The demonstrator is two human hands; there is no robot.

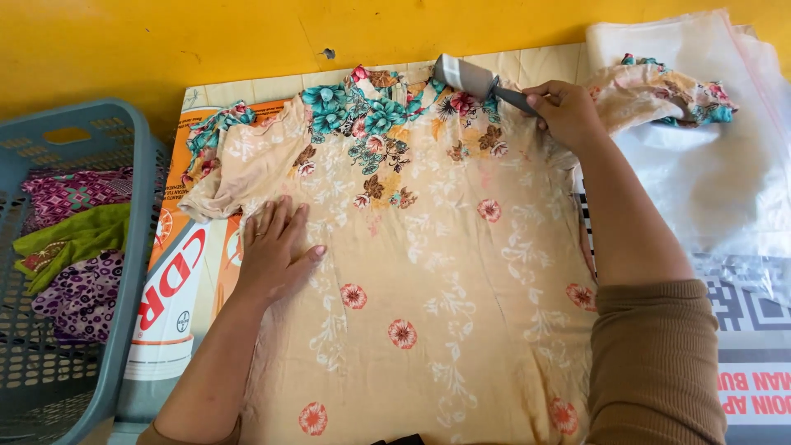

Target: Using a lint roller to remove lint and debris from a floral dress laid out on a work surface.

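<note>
A peach floral dress (pixel 428 272) lies spread flat, front up, across a bench (pixel 544 64) set against a yellow wall (pixel 165 41), its neckline pointing away from the person. The left hand (pixel 276 251) rests open and palm down on the cloth near one short sleeve, fingers spread and gripping nothing, seemingly to pin the fabric so it stays taut. The right hand (pixel 564 111) is closed around the dark handle of a grey roller (pixel 465 77), whose head touches the teal-flowered yoke at the collar; the flat spread appears to give the roller an even surface to work on. A brown sleeve (pixel 655 354) covers the right forearm. Clear plastic bags (pixel 717 165) lie heaped at the right edge, partly under the dress's far sleeve. Printed sheets (pixel 177 280) line the bench beneath the dress. A blue basket (pixel 124 247) stands just beside the bench on the left, holding folded purple and green clothes (pixel 74 239).
</note>
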